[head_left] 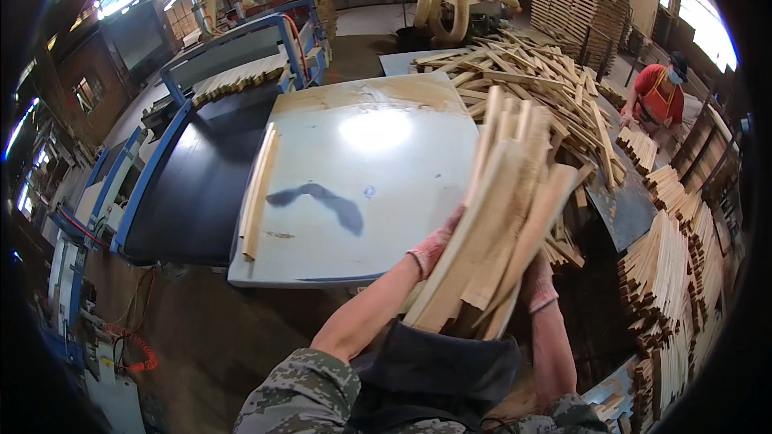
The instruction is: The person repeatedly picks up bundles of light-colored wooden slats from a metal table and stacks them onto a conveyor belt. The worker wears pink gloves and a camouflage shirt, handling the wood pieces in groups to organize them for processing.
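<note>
A thick bundle of wooden slats (490, 233) rests upright and tilted against my dark apron (442, 362), its far ends fanned unevenly. My left hand (438, 245), in a pinkish knit glove, is closed on the bundle's left side. On the opposite side my right hand (539, 280), gloved the same way, clasps it; most of its fingers are hidden behind the wood. Just left of the bundle is a pale metal-topped table (386, 161) with dark stains. A couple of slats (259, 193) lie along its left edge.
A blue-framed machine with a black conveyor belt (193, 185) adjoins the table's left side. Beyond the bundle lies a loose heap of slats (531, 72). Sorted slat stacks (659, 265) line the right, where a person in red (655, 96) bends over. Beige hoses (460, 0) hang behind.
</note>
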Available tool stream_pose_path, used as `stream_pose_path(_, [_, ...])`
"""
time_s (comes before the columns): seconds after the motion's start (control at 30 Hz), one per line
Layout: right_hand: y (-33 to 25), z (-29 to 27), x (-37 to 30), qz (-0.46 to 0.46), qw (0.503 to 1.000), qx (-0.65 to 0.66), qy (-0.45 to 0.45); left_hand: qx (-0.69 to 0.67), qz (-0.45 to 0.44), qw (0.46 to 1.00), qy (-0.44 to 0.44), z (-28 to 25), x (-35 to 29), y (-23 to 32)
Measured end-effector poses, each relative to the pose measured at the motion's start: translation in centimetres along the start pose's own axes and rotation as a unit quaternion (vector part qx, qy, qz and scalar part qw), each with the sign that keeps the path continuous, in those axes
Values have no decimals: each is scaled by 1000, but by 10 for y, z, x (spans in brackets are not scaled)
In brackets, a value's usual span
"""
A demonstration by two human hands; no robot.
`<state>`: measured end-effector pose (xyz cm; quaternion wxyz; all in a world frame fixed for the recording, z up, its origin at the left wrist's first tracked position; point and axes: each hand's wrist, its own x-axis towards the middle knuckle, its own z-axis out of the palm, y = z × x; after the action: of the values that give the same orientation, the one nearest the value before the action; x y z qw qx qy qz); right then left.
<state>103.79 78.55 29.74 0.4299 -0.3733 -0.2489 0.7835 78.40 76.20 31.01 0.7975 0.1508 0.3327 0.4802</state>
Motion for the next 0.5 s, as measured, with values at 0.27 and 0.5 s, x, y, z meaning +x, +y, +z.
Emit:
stream_pose_path(0.27, [126,242,110,51,989,-124,-67,-18,182,978,100,-227,-104,139])
stream_pose_path(0.5, [155,291,168,-149,881,-449,-5,429,176,788,404,-228,-191,215])
